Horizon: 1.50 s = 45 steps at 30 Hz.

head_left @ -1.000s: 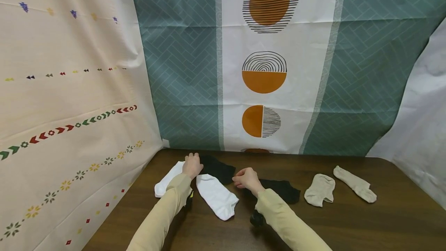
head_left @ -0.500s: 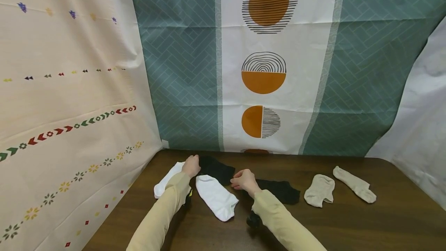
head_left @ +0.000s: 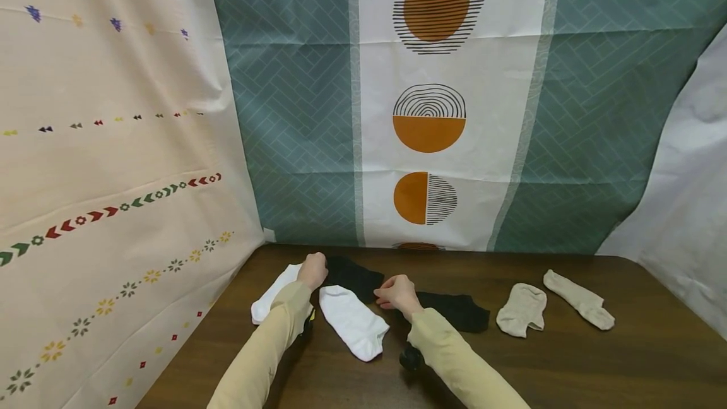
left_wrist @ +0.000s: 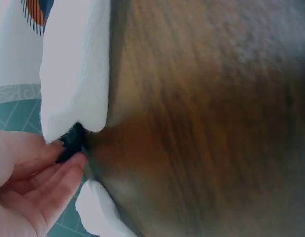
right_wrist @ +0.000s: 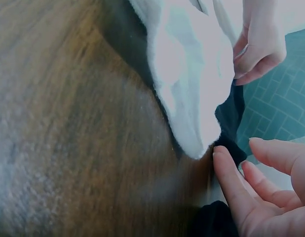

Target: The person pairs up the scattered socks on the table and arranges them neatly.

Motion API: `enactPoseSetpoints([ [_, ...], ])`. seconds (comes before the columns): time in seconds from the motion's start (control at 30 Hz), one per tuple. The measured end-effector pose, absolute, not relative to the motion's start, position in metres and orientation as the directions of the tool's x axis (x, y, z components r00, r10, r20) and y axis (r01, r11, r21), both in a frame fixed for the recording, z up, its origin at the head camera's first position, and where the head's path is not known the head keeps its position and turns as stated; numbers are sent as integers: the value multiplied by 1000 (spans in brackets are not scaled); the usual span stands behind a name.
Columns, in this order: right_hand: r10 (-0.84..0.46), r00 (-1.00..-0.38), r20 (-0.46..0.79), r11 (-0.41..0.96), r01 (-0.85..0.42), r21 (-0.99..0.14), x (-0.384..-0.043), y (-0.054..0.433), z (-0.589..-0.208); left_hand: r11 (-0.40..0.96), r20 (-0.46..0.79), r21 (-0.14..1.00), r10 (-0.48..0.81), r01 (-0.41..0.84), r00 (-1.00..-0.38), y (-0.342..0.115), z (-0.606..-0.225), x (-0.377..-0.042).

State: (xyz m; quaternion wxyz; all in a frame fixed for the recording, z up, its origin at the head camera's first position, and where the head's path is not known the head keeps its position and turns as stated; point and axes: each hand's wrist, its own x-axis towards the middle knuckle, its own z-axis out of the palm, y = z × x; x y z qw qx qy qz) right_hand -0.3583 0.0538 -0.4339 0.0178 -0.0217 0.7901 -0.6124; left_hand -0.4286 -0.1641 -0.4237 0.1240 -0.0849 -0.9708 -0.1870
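Note:
A black sock lies flat at the back of the table, between the two hands. My left hand pinches its left end between thumb and fingers. At the sock's other end is my right hand; in the right wrist view its fingertips touch the black edge, with the thumb held apart. A white sock rests between the forearms, in front of the black one. Beyond the left wrist lies another white sock, partly covered by the arm. A second black sock extends right from behind the right hand.
Two beige socks lie on the right side of the brown wooden table. A patterned cloth hangs along the back edge, with a cream cloth on the left and a pale one on the right.
My right hand has shifted slightly left, towards the end of the black sock. My left hand has moved slightly, its fingers curling at the sock's left end. The socks look unmoved.

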Motion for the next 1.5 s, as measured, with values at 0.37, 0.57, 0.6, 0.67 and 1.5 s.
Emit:
enactPoseSetpoints([
  [0.37, -26, -1000, 7, 222, -13, -975, -355, 49, -436, 865, 401, 382, 163, 326, -902, -173, -445, -452],
  [0.57, -4, -1000, -3, 234, 2, -972, -358, 47, -436, 853, 394, 390, 188, 348, -900, -177, -454, -465],
  [0.6, -1, -1000, -2, 234, 2, -972, -359, 46, -435, 853, 396, 389, 187, 349, -899, -176, -450, -461],
  [0.67, -2, -1000, 4, 236, -4, -972, -360, 45, -435, 856, 392, 389, 180, 340, -902, -172, -438, -448],
  [1.5, 17, -996, 83, 266, -76, -961, -362, 46, -433, 846, 372, 419, 172, 331, -912, -156, -402, -408],
])
